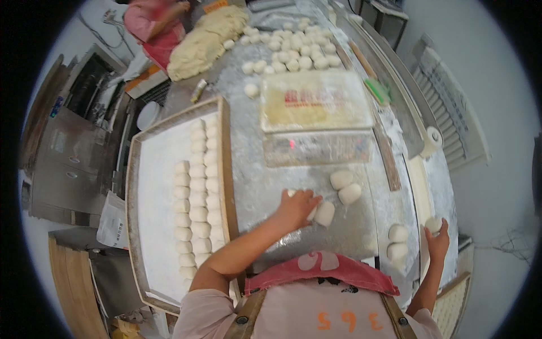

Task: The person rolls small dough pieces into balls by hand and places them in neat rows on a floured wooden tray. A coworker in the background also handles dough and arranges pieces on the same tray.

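Observation:
My left hand (298,209) is curled over white dough balls on the metal table, and parts of them show between and beside its fingers. Another dough ball (325,213) lies against its right side. Two more dough balls (345,186) rest touching a little farther up. On the right, my right hand (438,239) has its thumb and fingers around a dough ball (433,224) over a pale conveyor belt (419,182). A pair of dough balls (398,243) sits just left of that hand.
A wooden tray (226,169) with rows of dough pieces lies at the left. Ahead stands a scale (317,148) under a plastic cover. Behind it are many dough balls (296,51) and a large dough mass (207,42). Another person (156,29) stands at the far left.

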A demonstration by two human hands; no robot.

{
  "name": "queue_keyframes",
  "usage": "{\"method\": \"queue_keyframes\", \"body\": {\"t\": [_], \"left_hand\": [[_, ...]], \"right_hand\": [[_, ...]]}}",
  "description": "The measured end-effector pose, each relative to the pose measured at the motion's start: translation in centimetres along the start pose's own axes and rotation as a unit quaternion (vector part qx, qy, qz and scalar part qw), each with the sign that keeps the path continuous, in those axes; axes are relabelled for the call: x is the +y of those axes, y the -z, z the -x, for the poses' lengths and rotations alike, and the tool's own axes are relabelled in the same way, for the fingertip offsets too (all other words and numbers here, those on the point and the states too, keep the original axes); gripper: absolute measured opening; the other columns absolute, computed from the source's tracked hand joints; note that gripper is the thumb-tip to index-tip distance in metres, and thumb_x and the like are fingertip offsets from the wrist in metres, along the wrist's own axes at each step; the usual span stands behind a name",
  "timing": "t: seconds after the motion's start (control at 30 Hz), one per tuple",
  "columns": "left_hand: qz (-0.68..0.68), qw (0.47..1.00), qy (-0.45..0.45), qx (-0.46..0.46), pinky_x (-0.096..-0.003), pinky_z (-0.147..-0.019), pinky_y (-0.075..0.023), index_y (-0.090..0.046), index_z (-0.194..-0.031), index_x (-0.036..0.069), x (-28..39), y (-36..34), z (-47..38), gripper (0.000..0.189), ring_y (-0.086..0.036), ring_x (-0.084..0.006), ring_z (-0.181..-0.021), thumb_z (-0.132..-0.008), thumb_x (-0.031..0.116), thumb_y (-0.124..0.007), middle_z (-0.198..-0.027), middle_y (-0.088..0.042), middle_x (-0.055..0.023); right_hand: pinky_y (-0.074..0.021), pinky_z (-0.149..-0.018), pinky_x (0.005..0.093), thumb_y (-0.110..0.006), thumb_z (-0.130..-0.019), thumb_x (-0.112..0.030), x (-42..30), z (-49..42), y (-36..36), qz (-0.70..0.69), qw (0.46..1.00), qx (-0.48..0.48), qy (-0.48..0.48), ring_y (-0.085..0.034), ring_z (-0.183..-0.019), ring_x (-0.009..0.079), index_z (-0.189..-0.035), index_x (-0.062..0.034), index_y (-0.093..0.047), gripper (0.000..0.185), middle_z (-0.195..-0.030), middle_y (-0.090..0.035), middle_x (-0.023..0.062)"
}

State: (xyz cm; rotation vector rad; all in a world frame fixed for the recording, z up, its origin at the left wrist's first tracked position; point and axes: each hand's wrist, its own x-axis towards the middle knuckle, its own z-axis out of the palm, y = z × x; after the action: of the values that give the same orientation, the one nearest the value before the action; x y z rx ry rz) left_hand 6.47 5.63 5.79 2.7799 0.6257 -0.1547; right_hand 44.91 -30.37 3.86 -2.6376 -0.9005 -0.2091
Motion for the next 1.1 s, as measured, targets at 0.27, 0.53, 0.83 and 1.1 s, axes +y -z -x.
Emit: {"method": "queue_keyframes", "body": {"t": [0.27, 0.53, 0.83, 1.1], "left_hand": [[-0.051, 0.998, 0.029, 0.027, -0.0579, -0.091, -0.0374, -0.05, -0.145, 0.037, 2.8, -0.2, 0.9, 0.084, -0.056, -0.0247, -0.113, -0.069, 0.044, -0.084, -0.121, -0.057, -0.0039], [-0.025, 0.999, 0.002, 0.043, -0.053, -0.085, -0.0407, -0.056, -0.135, 0.031, -1.5, 0.9, 0.8, 0.07, -0.055, -0.0265, -0.115, -0.072, 0.046, -0.081, -0.119, -0.056, -0.0051], [-0.074, 0.995, 0.019, 0.069, -0.0723, -0.1, -0.0322, -0.051, -0.142, 0.029, 0.3, 2.0, 1.1, 0.085, -0.051, -0.0273, -0.128, -0.066, 0.046, -0.086, -0.129, -0.056, -0.0069], [0.123, 0.984, 0.007, 0.128, -0.0638, -0.106, -0.0331, -0.056, -0.13, 0.014, -1.2, 3.9, 0.7, 0.066, -0.052, -0.0327, -0.127, -0.071, 0.023, -0.084, -0.131, -0.056, -0.0116]], "right_hand": [[-0.0526, -0.075, 0.0479, -0.081, -0.076, -0.027, -4.3, -5.1, -1.7, 0.016, 0.999, -0.047, -0.006, -0.066, -0.086, 0.0426, -0.096, -0.0007, -0.06, 0.038, -0.091, -0.067, 0.0228], [-0.0534, -0.08, 0.0476, -0.076, -0.076, -0.019, -5.3, -10.9, -5.7, -0.065, 0.997, -0.025, 0.021, -0.067, -0.091, 0.0409, -0.141, -0.006, -0.047, 0.072, -0.1, -0.066, 0.0215], [-0.0529, -0.08, 0.0487, -0.074, -0.082, -0.018, -7.7, -13.2, -6.5, -0.005, 0.993, -0.098, 0.063, -0.066, -0.093, 0.0408, -0.141, -0.0105, -0.047, 0.065, -0.102, -0.066, 0.0211], [-0.0525, -0.087, 0.045, -0.074, -0.084, -0.018, -18.9, -9.1, -2.2, -0.22, 0.954, -0.124, 0.161, -0.066, -0.103, 0.041, -0.129, -0.0051, -0.057, 0.05, -0.114, -0.068, 0.0206]]}}
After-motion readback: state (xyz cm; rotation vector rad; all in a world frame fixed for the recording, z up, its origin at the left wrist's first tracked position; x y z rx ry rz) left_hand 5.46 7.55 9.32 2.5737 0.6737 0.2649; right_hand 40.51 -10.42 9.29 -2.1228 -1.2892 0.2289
